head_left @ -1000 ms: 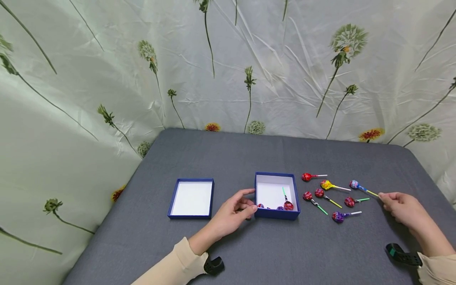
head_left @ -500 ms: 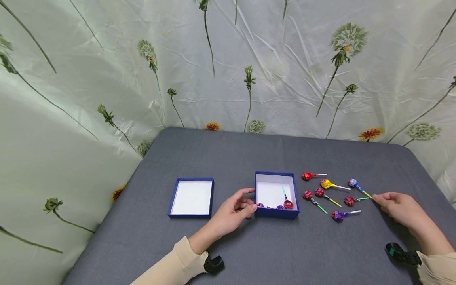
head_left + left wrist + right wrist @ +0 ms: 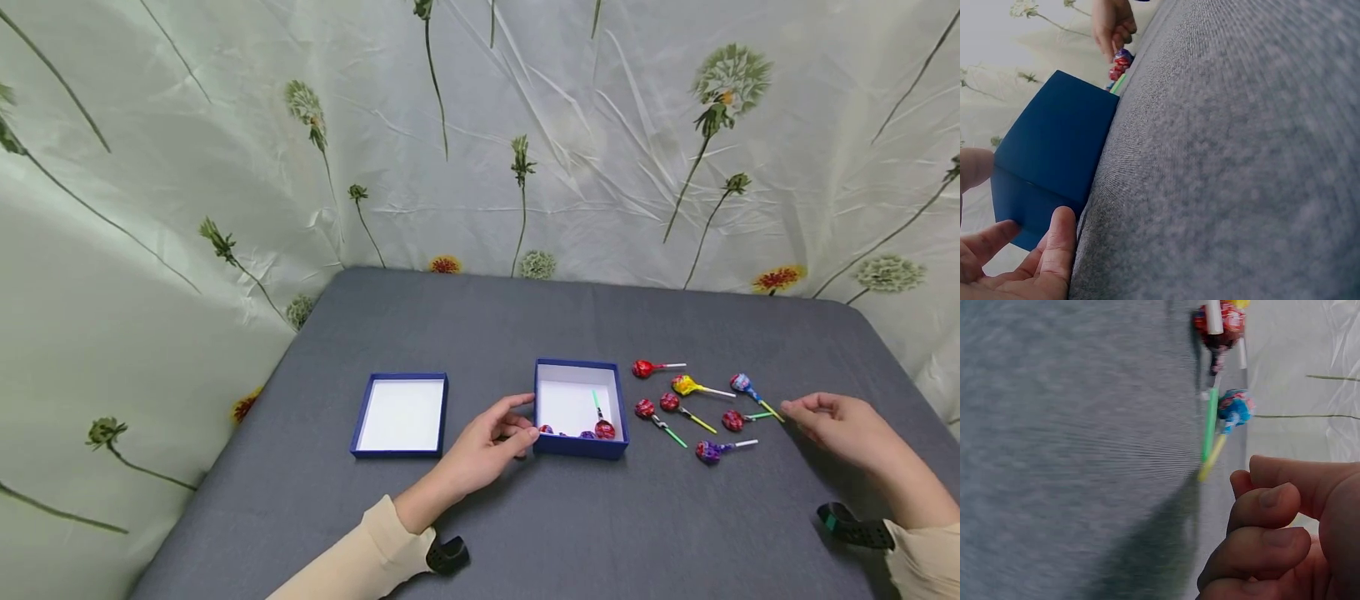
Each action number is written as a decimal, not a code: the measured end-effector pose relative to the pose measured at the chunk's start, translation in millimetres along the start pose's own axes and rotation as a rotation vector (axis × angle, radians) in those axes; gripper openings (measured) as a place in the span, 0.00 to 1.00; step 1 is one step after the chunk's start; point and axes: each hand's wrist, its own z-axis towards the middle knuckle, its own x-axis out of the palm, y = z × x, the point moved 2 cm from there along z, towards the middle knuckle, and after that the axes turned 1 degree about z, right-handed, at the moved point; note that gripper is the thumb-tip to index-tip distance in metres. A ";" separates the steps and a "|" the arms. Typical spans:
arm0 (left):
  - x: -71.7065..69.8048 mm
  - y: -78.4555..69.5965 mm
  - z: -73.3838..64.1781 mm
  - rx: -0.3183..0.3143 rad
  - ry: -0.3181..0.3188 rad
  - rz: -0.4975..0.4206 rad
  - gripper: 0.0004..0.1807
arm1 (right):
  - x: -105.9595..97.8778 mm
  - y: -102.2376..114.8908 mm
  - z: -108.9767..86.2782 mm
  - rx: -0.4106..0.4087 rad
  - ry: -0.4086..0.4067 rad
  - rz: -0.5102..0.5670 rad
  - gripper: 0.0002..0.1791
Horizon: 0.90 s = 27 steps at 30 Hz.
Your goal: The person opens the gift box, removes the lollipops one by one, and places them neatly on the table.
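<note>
My left hand [image 3: 480, 454] rests at the left wall of a blue box [image 3: 581, 450] with a white inside, thumb near the front corner and index finger farther back. In the left wrist view the fingertips meet the box's blue side [image 3: 1060, 137]. A red lollipop [image 3: 604, 429] with a green stick lies inside; other lollipop heads peek over the front wall, mostly hidden. My right hand [image 3: 843, 429], fingers loosely curled and holding nothing, hovers just beside the stick end of a blue lollipop [image 3: 741, 383]. Its yellow stick [image 3: 1212, 459] meets a green stick [image 3: 1209, 425] in the right wrist view.
The box's lid [image 3: 400, 417] lies white side up on the left of the grey table [image 3: 480, 325]. Between box and right hand lie a red lollipop [image 3: 642, 368], a yellow lollipop [image 3: 684, 384], a purple lollipop [image 3: 708, 452] and several more. A flowered curtain [image 3: 450, 208] hangs behind.
My right hand drew the blue lollipop's stick leftward and toward me, then let it go. The stick now lies across the green stick's end. My left hand has stayed at the box.
</note>
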 end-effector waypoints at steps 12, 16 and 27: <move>-1.0 -1.3 0.9 -0.001 0.011 -0.013 0.29 | -20.2 47.2 5.4 -0.077 0.071 -0.072 0.26; -1.3 -1.4 1.3 0.000 0.009 -0.019 0.29 | -24.1 71.6 10.1 -0.134 0.084 -0.116 0.25; -0.9 0.0 1.1 -0.003 0.004 -0.017 0.29 | -21.0 150.5 21.1 -0.292 0.121 -0.262 0.17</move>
